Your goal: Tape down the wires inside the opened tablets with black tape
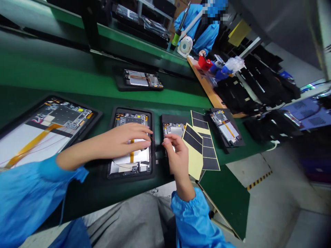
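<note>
An opened tablet (121, 170) lies in a black tray in front of me, its circuit board, orange ribbon and white battery area showing. My left hand (129, 139) is spread across its middle, palm down, fingers stretched out. Just right of the tray is my right hand (177, 153), thumb and index finger pinched together; whatever is between them is too small to make out. Beside that hand, a yellow backing sheet with black stickers (192, 148) leans over a larger sticker sheet (209, 151). Behind the right hand sits another opened device (174, 128), partly hidden.
Opened tablets lie at the left (64, 117), at the back (142, 79) and at the right (226, 127) of the green bench. A white fan (185, 46) stands beyond the ledge. A person in blue (207, 36) works at a wooden-edged table holding a red bin (205, 63).
</note>
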Demonstrator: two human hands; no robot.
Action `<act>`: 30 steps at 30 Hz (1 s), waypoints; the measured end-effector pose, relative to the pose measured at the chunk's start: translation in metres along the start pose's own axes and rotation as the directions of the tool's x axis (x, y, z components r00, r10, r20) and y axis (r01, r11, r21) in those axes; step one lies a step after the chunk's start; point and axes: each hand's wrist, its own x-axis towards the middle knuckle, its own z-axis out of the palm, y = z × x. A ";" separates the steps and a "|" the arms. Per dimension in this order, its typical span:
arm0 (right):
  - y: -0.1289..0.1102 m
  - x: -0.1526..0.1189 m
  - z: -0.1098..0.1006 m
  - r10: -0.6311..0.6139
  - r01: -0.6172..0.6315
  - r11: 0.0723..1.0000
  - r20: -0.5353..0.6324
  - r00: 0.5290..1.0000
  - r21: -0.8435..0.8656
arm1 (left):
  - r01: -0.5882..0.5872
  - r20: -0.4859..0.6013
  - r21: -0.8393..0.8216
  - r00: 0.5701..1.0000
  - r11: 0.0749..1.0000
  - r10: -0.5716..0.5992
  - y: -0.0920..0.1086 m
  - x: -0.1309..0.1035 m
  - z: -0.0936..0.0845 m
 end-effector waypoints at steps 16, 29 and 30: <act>0.001 -0.058 -0.004 -0.167 0.365 0.829 0.436 0.885 -0.424 | -0.195 0.379 0.082 0.913 0.977 0.150 -0.044 0.073 -0.035; -0.001 -0.067 0.000 -0.100 0.414 0.760 0.539 0.836 -0.501 | -0.229 0.230 0.383 0.962 0.895 0.147 -0.051 0.074 -0.013; -0.001 -0.068 0.001 -0.094 0.411 0.763 0.543 0.835 -0.500 | -0.224 0.215 0.406 0.966 0.886 0.146 -0.051 0.073 -0.013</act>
